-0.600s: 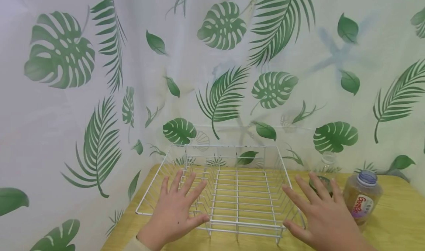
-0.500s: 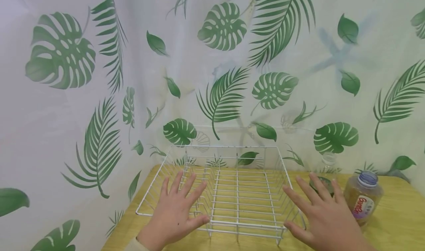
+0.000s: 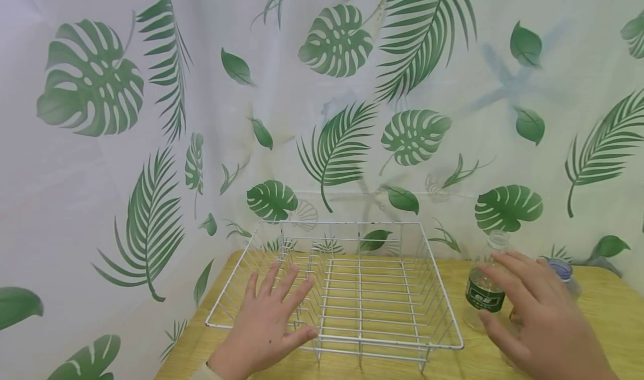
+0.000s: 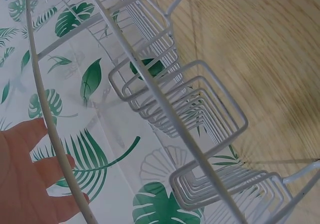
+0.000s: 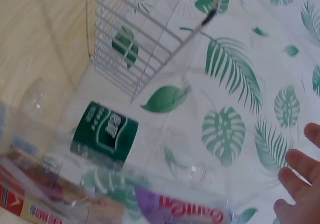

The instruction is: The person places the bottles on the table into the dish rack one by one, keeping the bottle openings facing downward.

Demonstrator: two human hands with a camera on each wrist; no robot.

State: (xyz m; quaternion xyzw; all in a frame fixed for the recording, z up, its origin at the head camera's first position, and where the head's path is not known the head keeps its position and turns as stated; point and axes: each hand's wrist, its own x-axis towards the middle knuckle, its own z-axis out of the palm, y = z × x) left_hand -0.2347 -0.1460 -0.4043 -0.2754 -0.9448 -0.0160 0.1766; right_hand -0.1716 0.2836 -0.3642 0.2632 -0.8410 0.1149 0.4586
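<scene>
A white wire dish rack (image 3: pixel 359 313) stands on the wooden table. My left hand (image 3: pixel 266 327) is spread over its front left part, fingers extended; in the left wrist view the fingers (image 4: pixel 30 184) lie beside a white wire of the rack. To the right of the rack, my right hand (image 3: pixel 548 318) reaches among the bottles with its fingers loosely bent and apart. Left of its fingers stands a clear plastic bottle with a green label (image 3: pixel 484 293). A wider clear jar-like bottle with a purple-blue neck (image 3: pixel 560 268) is mostly hidden behind this hand; its purple label (image 5: pixel 182 206) shows in the right wrist view.
A white sheet printed with green leaves (image 3: pixel 342 145) hangs behind and to the left of the table (image 3: pixel 609 324). At the lower left of the right wrist view is a red and brown printed package (image 5: pixel 35 204), partly blurred behind clear plastic.
My right hand has moved right, away from the rack's right side to the bottles. It uncovers the green-labelled bottle and now covers most of the purple-necked one. My left hand stays put.
</scene>
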